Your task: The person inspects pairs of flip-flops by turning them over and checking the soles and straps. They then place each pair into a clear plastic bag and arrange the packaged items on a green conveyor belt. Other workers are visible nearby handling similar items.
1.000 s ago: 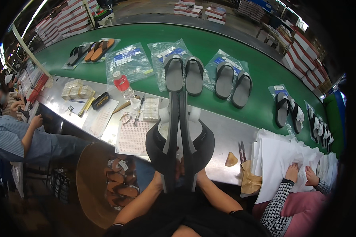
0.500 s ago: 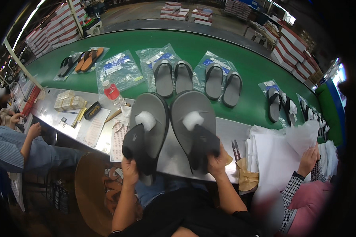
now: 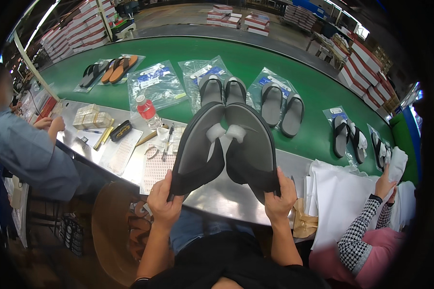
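Note:
My left hand grips the heel end of a grey flip-flop with a black strap. My right hand grips the heel end of the matching flip-flop. Both are raised over the metal table edge, tilted toward each other, their toe ends touching or nearly so. White wadding sits under each strap at the toe post. Some fingers are hidden behind the soles.
Grey flip-flops on clear bags lie along the green belt. A red-labelled bottle, printed sheets and a pen lie left. White paper is stacked right. Co-workers' hands are at the right and left.
Both flip-flops have turned so their toes come together and their straps tilt inward. The right co-worker has lifted a white-wrapped piece. The left co-worker now sits more upright.

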Demonstrator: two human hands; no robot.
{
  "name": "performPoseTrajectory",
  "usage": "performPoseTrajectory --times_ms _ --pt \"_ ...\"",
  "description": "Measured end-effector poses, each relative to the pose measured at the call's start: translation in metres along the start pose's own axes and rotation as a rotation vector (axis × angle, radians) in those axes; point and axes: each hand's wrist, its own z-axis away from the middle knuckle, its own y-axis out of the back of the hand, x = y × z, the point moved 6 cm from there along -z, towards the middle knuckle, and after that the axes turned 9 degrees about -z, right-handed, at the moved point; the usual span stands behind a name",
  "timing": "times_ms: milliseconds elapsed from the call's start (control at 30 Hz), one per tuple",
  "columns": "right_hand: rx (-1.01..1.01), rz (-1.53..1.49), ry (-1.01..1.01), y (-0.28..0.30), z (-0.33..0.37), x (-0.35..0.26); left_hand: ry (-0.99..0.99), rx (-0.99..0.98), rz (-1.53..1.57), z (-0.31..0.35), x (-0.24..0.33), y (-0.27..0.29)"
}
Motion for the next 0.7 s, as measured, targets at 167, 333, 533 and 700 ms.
performPoseTrajectory --times_ms 167,333,533,700 --pt "-0.043 -0.12 -0.259 -0.004 0.002 0.007 0.029 -0.052 0.097 -0.01 0.011 -0.005" --pt "-0.046 -0.668 -0.889 -0.013 0.011 0.02 0.661 -0.407 0.827 -0.004 0.007 -0.037" --pt "-0.14 -1.321 -1.412 -0.037 0.014 0.008 0.887 -0.501 1.373 -0.001 0.039 -0.066" --pt "-0.063 -1.301 -1.311 -0.04 0.008 0.006 0.911 -0.483 1.297 -0.008 0.037 -0.073"
